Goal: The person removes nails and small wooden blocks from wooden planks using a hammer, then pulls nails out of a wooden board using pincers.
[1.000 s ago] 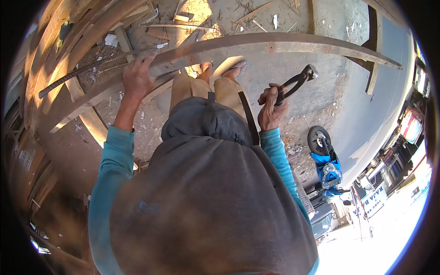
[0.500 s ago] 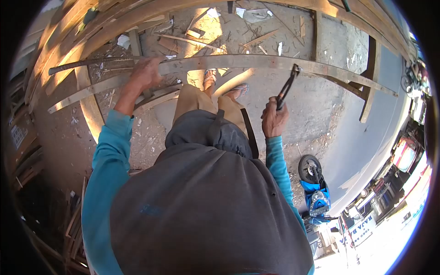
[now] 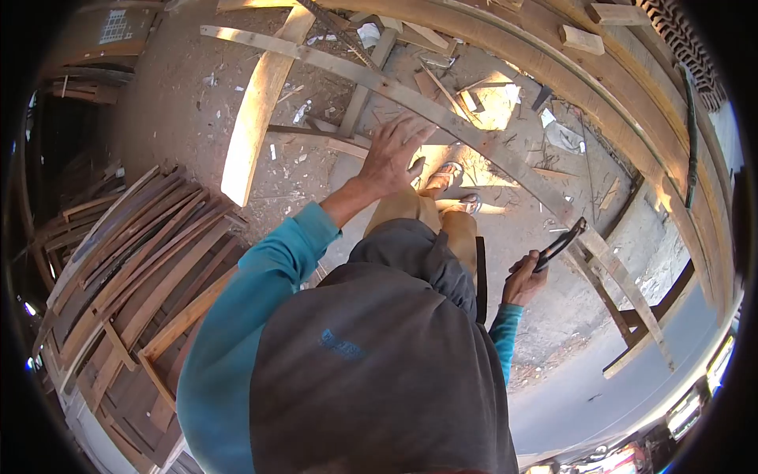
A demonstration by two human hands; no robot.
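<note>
A long wooden plank (image 3: 505, 162) stretches diagonally from upper left to lower right, ahead of my body. Beside its near edge is my left hand (image 3: 392, 154), its fingers apart and thumb held away, with nothing seen in it; whether the fingertips touch the wood cannot be told. My right hand (image 3: 523, 280) is closed around the handles of dark pincers (image 3: 559, 243). The pincers' head overlaps the plank's near edge in view, and contact there is unclear.
Crossing timbers (image 3: 264, 110) lie beneath the plank's left part, with a ribbed metal bar (image 3: 339, 31) near them. A wood pile (image 3: 150, 276) is at left. Large beams (image 3: 608, 103) curve along the upper right. Scraps litter the ground near two sandalled feet (image 3: 454, 186).
The view has swung round, so the plank now slants and the wood pile shows. My left hand has gone from gripping the plank to spread fingers. The pincers remain in my right hand.
</note>
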